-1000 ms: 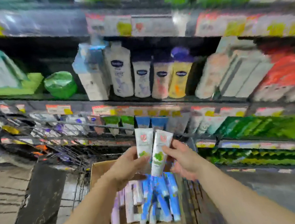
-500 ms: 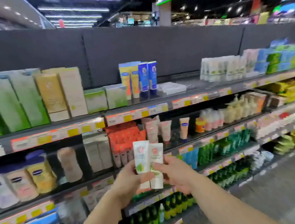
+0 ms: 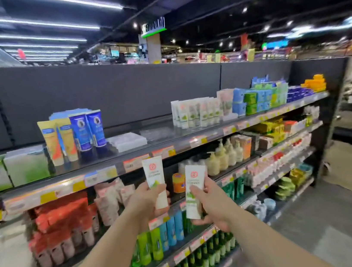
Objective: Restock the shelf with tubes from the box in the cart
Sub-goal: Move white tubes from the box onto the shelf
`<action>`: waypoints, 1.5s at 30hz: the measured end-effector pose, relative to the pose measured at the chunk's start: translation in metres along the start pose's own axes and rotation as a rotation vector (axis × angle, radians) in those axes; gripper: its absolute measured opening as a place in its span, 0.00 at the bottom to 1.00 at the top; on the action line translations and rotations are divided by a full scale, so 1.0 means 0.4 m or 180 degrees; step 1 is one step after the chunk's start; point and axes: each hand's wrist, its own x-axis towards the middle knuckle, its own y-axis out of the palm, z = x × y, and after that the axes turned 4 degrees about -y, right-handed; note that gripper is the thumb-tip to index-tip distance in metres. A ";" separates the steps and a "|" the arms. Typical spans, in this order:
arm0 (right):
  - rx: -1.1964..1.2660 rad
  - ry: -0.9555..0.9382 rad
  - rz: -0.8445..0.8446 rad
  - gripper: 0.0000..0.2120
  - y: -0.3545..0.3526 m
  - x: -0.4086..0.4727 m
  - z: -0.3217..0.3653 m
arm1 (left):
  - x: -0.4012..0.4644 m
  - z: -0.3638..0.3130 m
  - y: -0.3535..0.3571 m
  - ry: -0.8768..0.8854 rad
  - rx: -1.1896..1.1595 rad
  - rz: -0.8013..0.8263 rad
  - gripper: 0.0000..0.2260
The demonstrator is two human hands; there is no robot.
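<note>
1. A white tube [image 3: 154, 177] is gripped by the left hand [image 3: 148, 201], with the fingers curled round its lower half and the thumb laid across its front; the tube is held upright.
2. A second tube [image 3: 194, 190], white with a red round mark and green print, is pinched by the right hand [image 3: 212, 205], thumb on the front and fingers behind; it is tilted slightly to the right.
3. The two tubes are held apart, the right one just beside and a little lower than the left one.
4. Above and beyond both grips the top shelf [image 3: 172, 144] is seen, with a bare stretch of its surface straight above the left-hand tube.
5. Up and to the right of the grips, a row of matching white tubes [image 3: 197, 112] is stood on that shelf.
6. Up and to the left of the grips, yellow tubes [image 3: 58, 140] and blue tubes [image 3: 88, 129] are stood side by side, with a pale flat pack [image 3: 126, 141] just to their right.
7. Behind the right-hand tube an orange jar [image 3: 178, 182] is partly hidden on the second shelf; pump bottles [image 3: 225, 155] are ranged further right.
8. Below the grips, green bottles [image 3: 150, 245] are lined on a lower shelf.
9. Neither box nor cart is in view.
</note>
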 end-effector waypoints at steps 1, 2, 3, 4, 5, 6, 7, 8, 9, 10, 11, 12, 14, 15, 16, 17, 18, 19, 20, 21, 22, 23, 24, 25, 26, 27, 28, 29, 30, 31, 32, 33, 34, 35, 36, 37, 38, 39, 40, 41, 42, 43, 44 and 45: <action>0.0067 -0.0036 -0.0018 0.17 -0.018 0.027 0.005 | 0.031 -0.014 0.010 -0.0004 -0.0086 -0.0003 0.09; 0.0126 -0.0093 -0.0054 0.15 -0.037 0.059 0.013 | 0.063 -0.029 0.020 0.0017 -0.0112 -0.0014 0.06; 0.0157 -0.0143 -0.0115 0.13 -0.058 0.097 0.018 | 0.098 -0.046 0.028 0.0067 -0.0080 -0.0017 0.05; 0.0167 -0.0182 -0.0162 0.12 -0.078 0.135 0.028 | 0.133 -0.065 0.040 0.0139 -0.0040 -0.0002 0.04; 0.0202 -0.0215 -0.0211 0.12 -0.099 0.180 0.032 | 0.168 -0.087 0.052 0.0227 0.0028 0.0041 0.03; 0.0234 -0.0245 -0.0275 0.12 -0.118 0.222 0.039 | 0.202 -0.111 0.067 0.0326 0.0089 0.0091 0.03; 0.0257 -0.0261 -0.0331 0.12 -0.138 0.264 0.048 | 0.240 -0.134 0.082 0.0426 0.0154 0.0132 0.04; 0.0220 -0.0256 -0.0358 0.12 -0.157 0.303 0.061 | 0.275 -0.158 0.102 0.0510 0.0228 0.0156 0.05; 0.0146 -0.0249 -0.0385 0.12 -0.178 0.341 0.073 | 0.314 -0.178 0.120 0.0581 0.0353 0.0165 0.06; 0.0055 -0.0278 -0.0412 0.12 -0.197 0.375 0.088 | 0.353 -0.199 0.138 0.0684 0.0544 0.0150 0.07; -0.0006 -0.0353 -0.0434 0.13 -0.219 0.411 0.102 | 0.395 -0.220 0.155 0.0806 0.0740 0.0133 0.09; -0.0017 -0.0443 -0.0459 0.14 -0.241 0.444 0.117 | 0.434 -0.243 0.172 0.0913 0.0890 0.0096 0.10; 0.0041 -0.0583 -0.0543 0.12 -0.283 0.505 0.139 | 0.507 -0.276 0.205 0.1063 0.1052 0.0002 0.08; 0.0055 -0.0609 -0.0573 0.11 -0.306 0.534 0.142 | 0.543 -0.285 0.222 0.1078 0.1066 -0.0035 0.07; 0.0069 -0.0621 -0.0594 0.11 -0.327 0.559 0.144 | 0.572 -0.290 0.239 0.1076 0.1055 -0.0079 0.06; 0.0087 -0.0657 -0.0617 0.11 -0.346 0.582 0.143 | 0.601 -0.291 0.254 0.1053 0.1047 -0.0115 0.05; 0.0096 -0.0729 -0.0648 0.10 -0.361 0.605 0.145 | 0.626 -0.292 0.266 0.1030 0.1053 -0.0167 0.05; 0.0076 -0.0815 -0.0701 0.09 -0.376 0.629 0.148 | 0.654 -0.292 0.276 0.1017 0.1055 -0.0227 0.05; 0.0009 -0.0888 -0.0767 0.08 -0.391 0.655 0.155 | 0.681 -0.294 0.286 0.1006 0.1037 -0.0292 0.05; -0.0078 -0.0954 -0.0816 0.08 -0.407 0.684 0.159 | 0.708 -0.295 0.296 0.1021 0.1032 -0.0353 0.05; -0.0144 -0.1019 -0.0845 0.08 -0.423 0.714 0.163 | 0.733 -0.295 0.306 0.1058 0.1033 -0.0430 0.06; -0.0187 -0.1103 -0.0857 0.08 -0.439 0.747 0.167 | 0.753 -0.299 0.319 0.1124 0.1074 -0.0532 0.07; -0.0229 -0.1162 -0.0869 0.09 -0.453 0.778 0.172 | 0.775 -0.301 0.333 0.1209 0.1108 -0.0658 0.08; -0.0293 -0.1216 -0.0855 0.09 -0.468 0.809 0.176 | 0.796 -0.304 0.348 0.1292 0.1176 -0.0796 0.09; -0.0318 -0.1269 -0.0820 0.10 -0.479 0.838 0.181 | 0.814 -0.308 0.364 0.1377 0.1245 -0.0937 0.09; -0.0315 -0.1316 -0.0749 0.09 -0.490 0.864 0.187 | 0.830 -0.311 0.380 0.1434 0.1325 -0.1078 0.09; -0.0289 -0.1359 -0.0650 0.08 -0.499 0.885 0.195 | 0.844 -0.313 0.396 0.1494 0.1387 -0.1219 0.10; -0.0302 -0.1413 -0.0538 0.08 -0.512 0.910 0.200 | 0.857 -0.313 0.412 0.1523 0.1442 -0.1346 0.11; -0.0343 -0.1475 -0.0444 0.08 -0.523 0.932 0.207 | 0.866 -0.312 0.428 0.1538 0.1506 -0.1444 0.11; -0.0405 -0.1544 -0.0359 0.08 -0.536 0.951 0.215 | 0.873 -0.309 0.444 0.1537 0.1629 -0.1520 0.12; -0.0420 -0.1610 -0.0289 0.08 -0.546 0.967 0.224 | 0.881 -0.305 0.456 0.1519 0.1828 -0.1589 0.12; -0.0413 -0.1678 -0.0210 0.08 -0.558 0.985 0.229 | 0.886 -0.304 0.469 0.1475 0.2077 -0.1646 0.12; -0.0394 -0.1724 -0.0141 0.08 -0.569 1.000 0.231 | 0.892 -0.303 0.477 0.1385 0.2298 -0.1695 0.13; -0.0402 -0.1763 -0.0077 0.08 -0.579 1.016 0.232 | 0.898 -0.304 0.483 0.1280 0.2453 -0.1726 0.13; -0.0406 -0.1798 -0.0006 0.08 -0.587 1.025 0.234 | 0.900 -0.308 0.490 0.1210 0.2552 -0.1755 0.13; -0.0410 -0.1825 0.0087 0.08 -0.595 1.035 0.235 | 0.903 -0.314 0.498 0.1167 0.2634 -0.1794 0.12; -0.0396 -0.1838 0.0181 0.08 -0.601 1.039 0.236 | 0.906 -0.321 0.505 0.1128 0.2729 -0.1852 0.10; -0.0377 -0.1861 0.0274 0.08 -0.608 1.046 0.233 | 0.906 -0.328 0.514 0.1071 0.2824 -0.1915 0.08; -0.0344 -0.1878 0.0359 0.09 -0.614 1.048 0.232 | 0.907 -0.334 0.523 0.1005 0.2904 -0.1974 0.08; -0.0297 -0.1882 0.0439 0.09 -0.620 1.053 0.229 | 0.910 -0.338 0.528 0.0937 0.2948 -0.2016 0.09; -0.0229 -0.1864 0.0503 0.09 -0.625 1.056 0.227 | 0.913 -0.341 0.533 0.0875 0.2946 -0.2030 0.09; -0.0162 -0.1835 0.0555 0.09 -0.629 1.060 0.224 | 0.914 -0.342 0.537 0.0822 0.2930 -0.2026 0.09; -0.0096 -0.1793 0.0596 0.09 -0.633 1.063 0.222 | 0.917 -0.342 0.540 0.0784 0.2934 -0.2027 0.09; -0.0039 -0.1760 0.0634 0.08 -0.637 1.067 0.219 | 0.920 -0.341 0.541 0.0751 0.2945 -0.2021 0.09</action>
